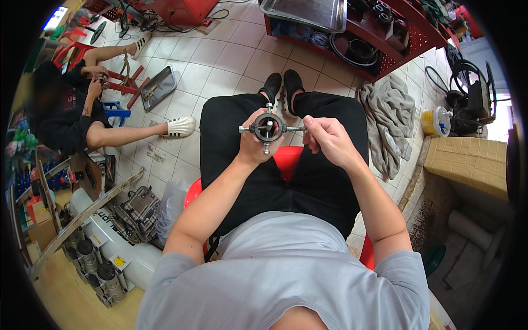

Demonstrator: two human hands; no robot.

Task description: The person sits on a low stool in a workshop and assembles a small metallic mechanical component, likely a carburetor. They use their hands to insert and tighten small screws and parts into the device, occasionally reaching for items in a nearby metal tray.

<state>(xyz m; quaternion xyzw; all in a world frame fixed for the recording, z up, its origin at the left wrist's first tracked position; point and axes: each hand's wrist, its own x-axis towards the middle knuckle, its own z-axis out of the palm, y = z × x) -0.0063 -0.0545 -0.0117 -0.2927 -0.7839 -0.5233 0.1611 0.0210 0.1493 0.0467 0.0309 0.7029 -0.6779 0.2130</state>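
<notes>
A dark metal ring (281,124) with several bolts sticking outward from its rim is held up over my lap. My left hand (253,144) grips it from behind and the left side, so most of those fingers are hidden by the ring. A nut or bolt head shows inside the ring's opening. On the right side a longer bolt (295,129) juts out. My right hand (328,141) pinches this bolt's outer end between thumb and forefinger, with the other fingers curled in.
I sit on a red plastic stool (288,159). Ahead stands a red tool cart (410,52) with a metal tray (308,15). A grey cloth (388,118) lies right on the tiles. At left another person (69,104) sits near a tray (159,88); a white tank compressor (118,242) stands nearer.
</notes>
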